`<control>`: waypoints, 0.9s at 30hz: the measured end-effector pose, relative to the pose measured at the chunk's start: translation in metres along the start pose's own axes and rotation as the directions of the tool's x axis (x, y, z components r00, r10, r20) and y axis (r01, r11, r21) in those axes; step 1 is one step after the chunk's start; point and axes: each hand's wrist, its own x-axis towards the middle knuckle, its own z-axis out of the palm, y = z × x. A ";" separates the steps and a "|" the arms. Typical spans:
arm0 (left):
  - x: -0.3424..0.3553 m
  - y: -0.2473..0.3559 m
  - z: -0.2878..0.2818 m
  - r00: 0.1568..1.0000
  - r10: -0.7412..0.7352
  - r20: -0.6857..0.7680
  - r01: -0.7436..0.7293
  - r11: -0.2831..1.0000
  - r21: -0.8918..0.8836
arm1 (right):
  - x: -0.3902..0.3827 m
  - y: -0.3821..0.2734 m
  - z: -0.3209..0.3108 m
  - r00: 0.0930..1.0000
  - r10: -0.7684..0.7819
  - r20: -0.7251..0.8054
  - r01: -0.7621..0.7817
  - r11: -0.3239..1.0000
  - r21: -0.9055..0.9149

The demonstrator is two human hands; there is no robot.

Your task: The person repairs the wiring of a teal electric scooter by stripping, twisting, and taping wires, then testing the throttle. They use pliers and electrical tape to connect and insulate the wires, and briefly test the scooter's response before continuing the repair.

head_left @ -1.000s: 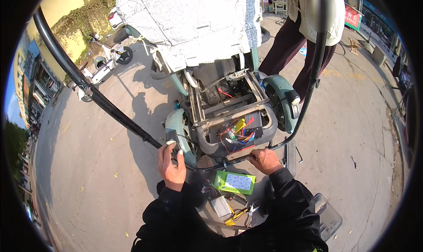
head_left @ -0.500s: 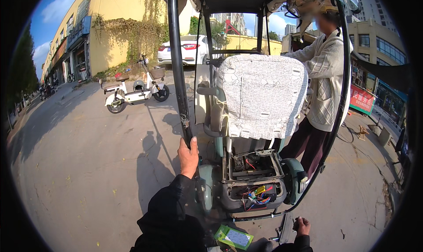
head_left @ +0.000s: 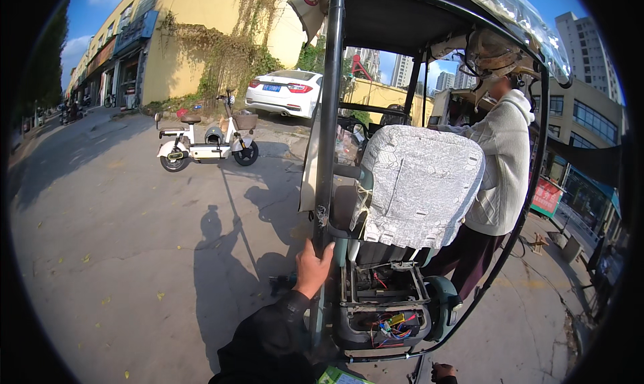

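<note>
My left hand [head_left: 312, 270] is closed round the upright black canopy pole [head_left: 327, 149] at the rear of a three-wheeled scooter. My right hand [head_left: 443, 374] is low at the bottom edge, fingers curled beside the lower frame bar; what they hold is unclear. The seat back [head_left: 416, 183] wears a pale patterned cover. Below it the open rear body [head_left: 349, 323] shows loose coloured wires [head_left: 397, 327] and a yellow connector. A green box [head_left: 339, 376] is partly visible at the bottom edge.
A person in a cream sweater [head_left: 493, 169] stands at the scooter's right side, arm reaching forward. At back left are a white electric scooter [head_left: 204, 149], a white car [head_left: 282, 90] and a yellow building [head_left: 178, 62]. A small wooden stand [head_left: 537, 245] sits on the pavement at right.
The view has risen from looking down at the rear body to facing the canopy. My left hand has moved up from near the mudguard onto the pole; my right hand has gone lower in the view.
</note>
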 end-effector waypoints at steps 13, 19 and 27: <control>0.003 0.010 -0.009 0.967 -0.174 0.186 0.171 0.985 0.031 | -0.057 -0.083 0.063 0.731 -0.177 0.659 0.540 0.741 -0.400; 0.055 0.045 -0.011 0.976 -0.160 0.151 0.184 0.969 -0.165 | -0.076 -0.104 0.140 0.247 -0.279 0.928 0.755 0.655 -0.004; 0.063 0.050 0.019 0.974 -0.157 -0.163 0.173 0.980 0.094 | -0.113 -0.080 0.153 0.336 -0.404 0.850 0.921 0.331 -0.207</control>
